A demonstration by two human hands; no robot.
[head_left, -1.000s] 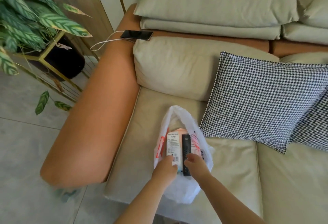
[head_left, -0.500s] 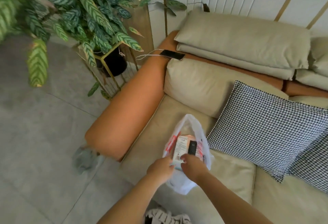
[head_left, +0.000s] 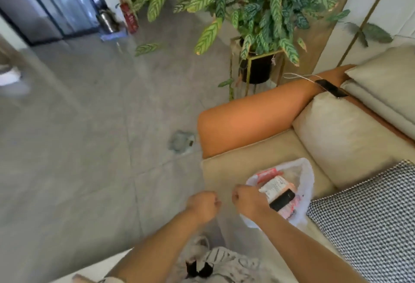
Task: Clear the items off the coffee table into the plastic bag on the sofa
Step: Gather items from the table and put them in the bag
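Left hand (head_left: 203,205) curled into a fist, nothing held, right hand (head_left: 248,200) fisted just beside it, thin white plastic bag (head_left: 302,177) with black remote (head_left: 281,199) immediately right of that hand

- The plastic bag (head_left: 301,184) lies open-mouthed on the sofa seat (head_left: 226,170), a white box (head_left: 277,185) and black remote (head_left: 282,198) filling its near part
- The right hand (head_left: 247,199) sits at the bag's near rim
- The houndstooth cushion (head_left: 370,215) just beside the bag bounds its right
- The orange armrest (head_left: 253,121) walls the far-left side
- Bare seat lies between bag and armrest
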